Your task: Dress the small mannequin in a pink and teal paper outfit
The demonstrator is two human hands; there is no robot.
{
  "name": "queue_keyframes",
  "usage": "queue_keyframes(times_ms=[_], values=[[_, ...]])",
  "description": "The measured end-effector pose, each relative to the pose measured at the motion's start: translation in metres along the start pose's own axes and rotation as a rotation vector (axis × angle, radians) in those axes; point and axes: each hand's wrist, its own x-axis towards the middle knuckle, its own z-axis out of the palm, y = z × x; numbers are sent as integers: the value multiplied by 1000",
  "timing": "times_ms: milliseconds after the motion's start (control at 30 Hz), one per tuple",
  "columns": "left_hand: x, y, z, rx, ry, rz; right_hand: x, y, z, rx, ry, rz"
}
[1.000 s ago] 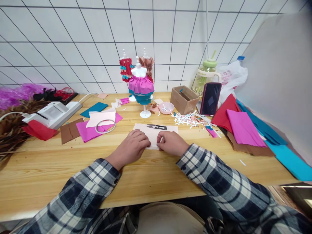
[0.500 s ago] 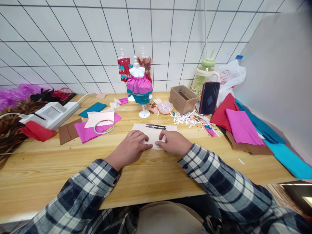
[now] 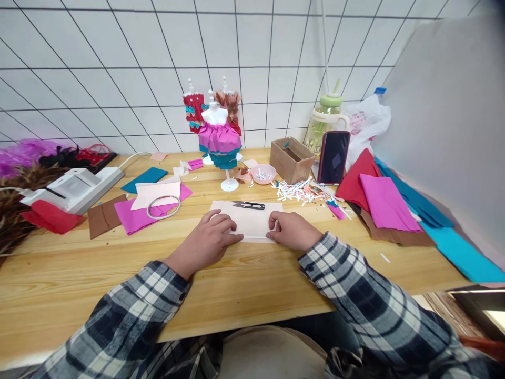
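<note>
A sheet of pale pink crepe paper (image 3: 256, 223) lies on the wooden table in front of me, with a narrow fold along its near edge. My left hand (image 3: 207, 238) rests on the left part of the sheet, its fingers bent and its thumb along the folded edge. At the right end of that edge, my right hand (image 3: 294, 230) pinches the paper between thumb and curled forefinger. Black thread snips (image 3: 249, 205) lie across the far part of the sheet, touched by neither hand.
Behind the paper stand small dress forms (image 3: 220, 139) in paper dresses. A pink bowl (image 3: 263, 174), a cardboard box (image 3: 292, 159), paper scraps (image 3: 300, 190) and a phone (image 3: 333, 158) are to the right. Crepe sheets (image 3: 390, 202) lie far right; a silver ring (image 3: 163, 207) lies left.
My right hand has slid right along the near edge of the paper, showing more of the fold. My left hand stays on the sheet. The view has shifted slightly.
</note>
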Motion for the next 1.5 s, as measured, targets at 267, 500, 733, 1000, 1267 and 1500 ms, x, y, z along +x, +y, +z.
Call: queue_keyframes(times_ms=[267,500,733,1000,1267,1500], values=[[6,9,-2,11,-43,32,-11,-3,10,-139,91,-53],[6,10,-1,38,-61,59,-12,-3,11,-140,102,-56],[5,12,0,77,-89,49,-13,11,8,82,63,-77],[6,12,1,75,-105,65,-10,17,7,-45,54,109],[5,11,2,81,-100,76,-12,38,-4,-27,37,145],[5,11,4,77,-77,69,-18,31,-3,74,147,18]])
